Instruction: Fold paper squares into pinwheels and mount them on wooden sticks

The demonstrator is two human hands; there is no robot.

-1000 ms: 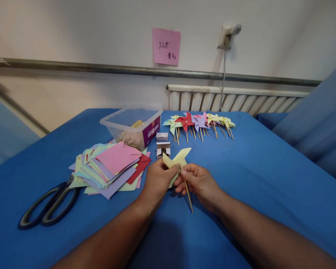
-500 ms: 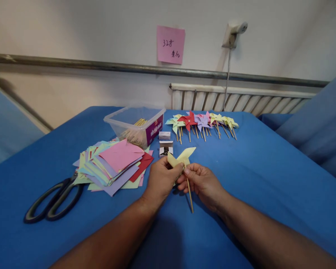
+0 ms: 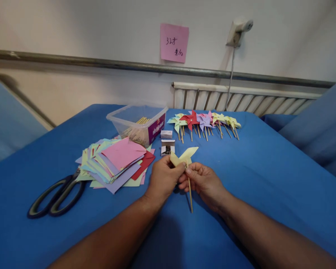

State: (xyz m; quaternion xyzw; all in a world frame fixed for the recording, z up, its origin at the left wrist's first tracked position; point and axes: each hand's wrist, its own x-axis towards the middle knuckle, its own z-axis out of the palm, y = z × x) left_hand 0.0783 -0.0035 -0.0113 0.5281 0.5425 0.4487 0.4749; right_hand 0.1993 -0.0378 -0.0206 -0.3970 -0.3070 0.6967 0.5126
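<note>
A yellow paper pinwheel is held over the blue cloth, with a thin wooden stick behind its centre pointing down toward me. My left hand is closed on the pinwheel's left side, its thumb close to the centre. On the other side, my right hand pinches the stick near its upper end, thumb in front. The fingertips of both hands almost meet, and they hide part of the paper and the joint. Just beyond my hands stands a small open box with dark little pieces inside.
Left of my hands lies a pile of coloured paper, with black-handled scissors partly beneath it. A clear plastic tub holds wooden sticks. Beside it is a small closed box. Several finished pinwheels lie in a row at the back.
The view has shifted slightly, so the scene sits a little farther right. Both hands keep hold of the pinwheel and stick, with hardly any change in pose.
</note>
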